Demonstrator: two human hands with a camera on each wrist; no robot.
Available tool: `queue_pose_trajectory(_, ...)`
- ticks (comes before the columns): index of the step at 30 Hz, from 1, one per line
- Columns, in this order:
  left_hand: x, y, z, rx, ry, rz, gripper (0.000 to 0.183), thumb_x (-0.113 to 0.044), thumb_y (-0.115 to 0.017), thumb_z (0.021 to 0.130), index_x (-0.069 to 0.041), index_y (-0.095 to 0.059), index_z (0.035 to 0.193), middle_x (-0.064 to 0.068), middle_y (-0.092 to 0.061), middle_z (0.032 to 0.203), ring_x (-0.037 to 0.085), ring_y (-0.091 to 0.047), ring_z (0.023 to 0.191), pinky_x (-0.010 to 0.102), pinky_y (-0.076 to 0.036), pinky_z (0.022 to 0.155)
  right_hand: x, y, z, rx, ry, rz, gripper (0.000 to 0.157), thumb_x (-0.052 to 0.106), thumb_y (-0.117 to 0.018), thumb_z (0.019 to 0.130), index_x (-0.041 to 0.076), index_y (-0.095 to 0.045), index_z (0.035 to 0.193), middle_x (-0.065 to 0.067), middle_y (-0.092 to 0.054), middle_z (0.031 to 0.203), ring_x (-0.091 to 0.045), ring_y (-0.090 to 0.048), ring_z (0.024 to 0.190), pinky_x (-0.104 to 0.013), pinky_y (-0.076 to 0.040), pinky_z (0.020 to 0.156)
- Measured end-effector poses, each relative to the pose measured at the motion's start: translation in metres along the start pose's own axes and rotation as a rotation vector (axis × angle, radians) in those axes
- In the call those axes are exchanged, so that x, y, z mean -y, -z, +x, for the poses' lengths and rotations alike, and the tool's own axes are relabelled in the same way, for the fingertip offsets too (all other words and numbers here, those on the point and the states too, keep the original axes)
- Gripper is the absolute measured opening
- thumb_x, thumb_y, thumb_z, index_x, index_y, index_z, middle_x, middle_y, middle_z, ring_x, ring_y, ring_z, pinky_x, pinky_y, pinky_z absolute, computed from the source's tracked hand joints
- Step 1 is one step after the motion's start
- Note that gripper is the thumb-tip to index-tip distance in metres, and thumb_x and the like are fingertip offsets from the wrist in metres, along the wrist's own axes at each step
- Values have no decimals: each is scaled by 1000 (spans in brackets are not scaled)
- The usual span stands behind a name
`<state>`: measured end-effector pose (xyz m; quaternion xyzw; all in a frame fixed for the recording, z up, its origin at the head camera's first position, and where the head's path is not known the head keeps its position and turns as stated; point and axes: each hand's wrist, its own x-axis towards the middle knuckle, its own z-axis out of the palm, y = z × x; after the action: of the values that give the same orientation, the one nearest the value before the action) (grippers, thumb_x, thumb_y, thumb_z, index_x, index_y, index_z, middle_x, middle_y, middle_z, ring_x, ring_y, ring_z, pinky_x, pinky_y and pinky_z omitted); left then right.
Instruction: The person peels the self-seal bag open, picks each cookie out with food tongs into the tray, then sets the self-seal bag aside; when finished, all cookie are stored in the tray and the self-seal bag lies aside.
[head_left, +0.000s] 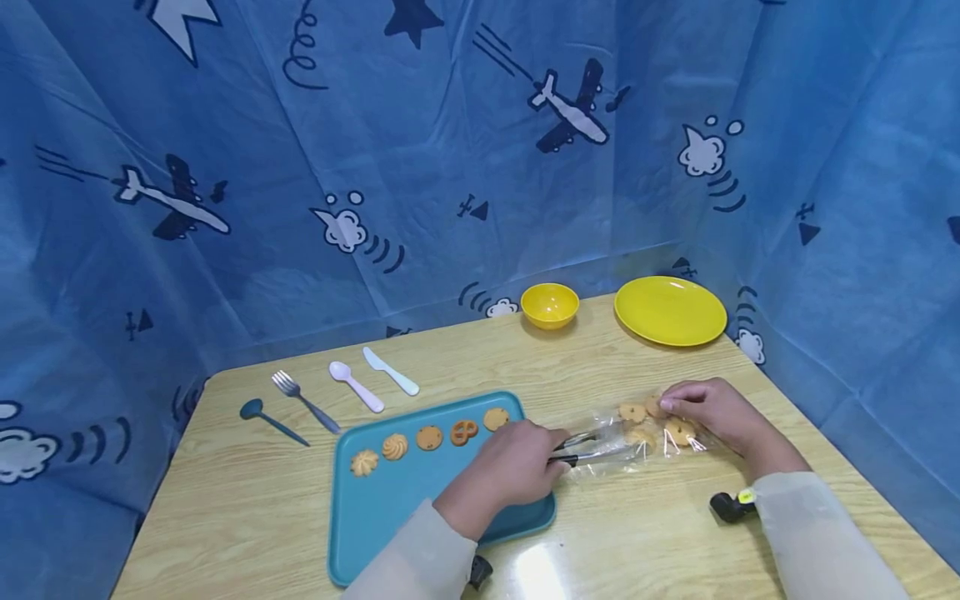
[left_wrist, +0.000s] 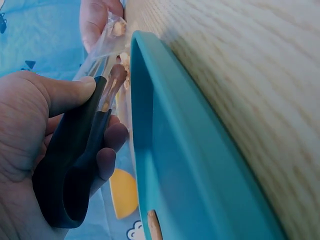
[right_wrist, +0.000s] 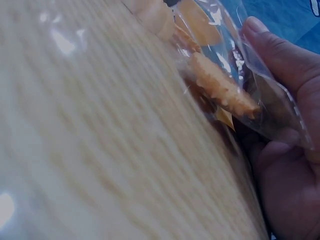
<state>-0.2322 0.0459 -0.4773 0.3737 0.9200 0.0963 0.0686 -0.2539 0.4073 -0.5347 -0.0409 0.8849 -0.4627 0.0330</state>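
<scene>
In the head view my left hand (head_left: 517,462) grips black-handled tongs (left_wrist: 75,150) over the right edge of the blue tray (head_left: 390,508). The metal ends of the tongs reach inside a clear plastic bag (head_left: 600,462) that contains several cookies (head_left: 680,431). My right hand (head_left: 712,414) pinches the far end of this bag, thumb on top, as the right wrist view also shows. A ridged cookie (right_wrist: 220,85) lies inside the bag near the right fingers. Along the tray's back edge runs a row of several cookies (head_left: 429,438) with a pretzel (head_left: 463,432) among them.
Left of and behind the tray lie a dark teal spoon (head_left: 258,412), a grey fork (head_left: 300,400), a lilac spoon (head_left: 356,386) and a pale knife (head_left: 390,372). A yellow bowl (head_left: 550,306) and yellow plate (head_left: 670,311) stand at the table's back edge, before a blue curtain (head_left: 420,167).
</scene>
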Motion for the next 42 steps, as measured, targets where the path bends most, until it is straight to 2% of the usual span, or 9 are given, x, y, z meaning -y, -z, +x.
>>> queue_pose_trajectory(9, -4, -5, 6, 12, -1, 8, 44, -40, -63, 102, -25, -60, 144, -10, -60, 68, 8, -51, 56, 27, -39, 52, 1, -5, -1, 4, -2, 33, 30, 33, -75, 94, 8, -79, 111, -4, -76, 111, 0, -64, 99, -19, -48, 89)
queue_pose_trajectory(18, 0, -2, 2, -8, 1, -51, 39, -34, -63, 102, -26, -64, 140, -11, -60, 72, 8, -49, 53, 25, -40, 54, 4, 0, 0, -1, 6, 17, 29, 32, -74, 95, 9, -79, 111, -7, -76, 113, 0, -65, 99, -17, -48, 89)
queue_pose_trajectory(25, 2, -4, -1, -15, -12, -87, 34, -31, -63, 102, -29, -67, 136, -11, -70, 86, 8, -44, 49, 25, -36, 49, -2, 0, 1, -3, -7, 6, 29, 31, -73, 96, 8, -79, 112, -7, -75, 115, 0, -64, 98, -18, -48, 88)
queue_pose_trajectory(29, 2, -3, -2, -27, -27, -95, 31, -30, -65, 102, -30, -69, 132, -12, -72, 94, 5, -48, 56, 23, -37, 52, -2, -1, -1, -6, -7, 21, 30, 35, -74, 95, 10, -80, 110, -5, -75, 113, -2, -65, 99, -19, -49, 88)
queue_pose_trajectory(34, 9, 3, -9, -32, -16, -160, 33, -29, -64, 102, -28, -68, 134, -11, -74, 104, 4, -51, 60, 23, -41, 57, -2, -1, 0, -12, -24, 12, 31, 40, -74, 94, 13, -81, 107, -1, -75, 113, -3, -65, 100, -19, -48, 89)
queue_pose_trajectory(37, 18, 8, -17, -27, -11, -192, 33, -30, -64, 102, -27, -68, 135, -11, -73, 95, 4, -51, 60, 24, -43, 59, -2, 0, 0, -8, -9, 11, 31, 39, -73, 94, 12, -80, 107, -3, -75, 114, -3, -65, 100, -19, -48, 89)
queue_pose_trajectory(42, 38, 18, -39, -10, 10, -213, 35, -33, -62, 103, -29, -66, 137, -13, -59, 72, 8, -47, 55, 26, -40, 54, -1, 0, 0, -4, 1, 31, 32, 37, -73, 95, 9, -80, 107, -2, -75, 111, -4, -66, 99, -19, -49, 88)
